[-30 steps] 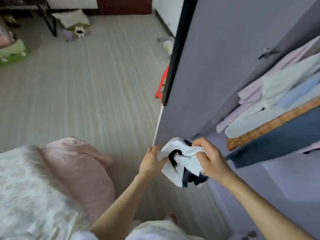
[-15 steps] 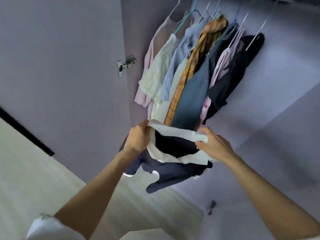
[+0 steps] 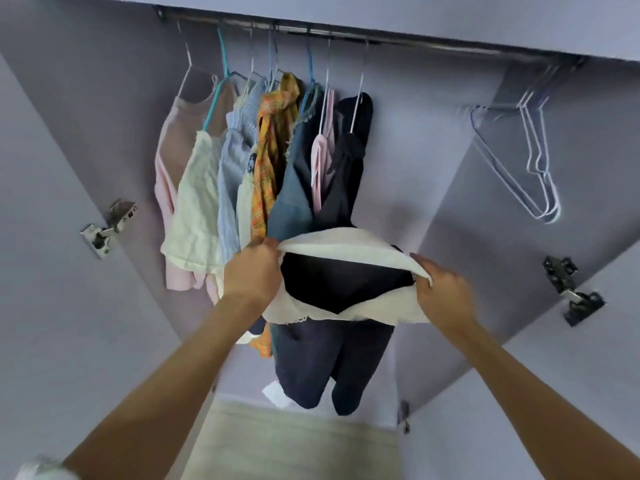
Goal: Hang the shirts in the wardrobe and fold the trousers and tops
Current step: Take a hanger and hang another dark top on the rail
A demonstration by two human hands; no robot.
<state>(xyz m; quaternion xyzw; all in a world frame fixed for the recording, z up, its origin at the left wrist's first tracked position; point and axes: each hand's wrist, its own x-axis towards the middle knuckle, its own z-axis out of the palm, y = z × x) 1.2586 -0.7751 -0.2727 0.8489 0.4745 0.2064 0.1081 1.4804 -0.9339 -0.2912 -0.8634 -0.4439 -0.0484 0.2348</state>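
Observation:
A white and navy garment (image 3: 346,258) is stretched between my two hands in front of the open wardrobe. My left hand (image 3: 252,268) grips its left white edge, and my right hand (image 3: 443,292) grips its right white edge. Navy sleeves or legs (image 3: 322,365) hang down below the white part. Behind it, several shirts (image 3: 270,161) hang on hangers from the wardrobe rail (image 3: 346,32): pink, cream, light blue, orange check, denim blue, pale pink and black.
Empty white wire hangers (image 3: 533,164) hang on the rail at the right. Both purple wardrobe doors stand open, with a metal hinge (image 3: 107,226) on the left door and a dark hinge (image 3: 571,292) on the right. Pale floor (image 3: 294,445) shows below.
The view has swung from the floor and bed up into the wardrobe. My hands have pulled apart, spreading the bunched garment open and lifting it toward the hanging shirts.

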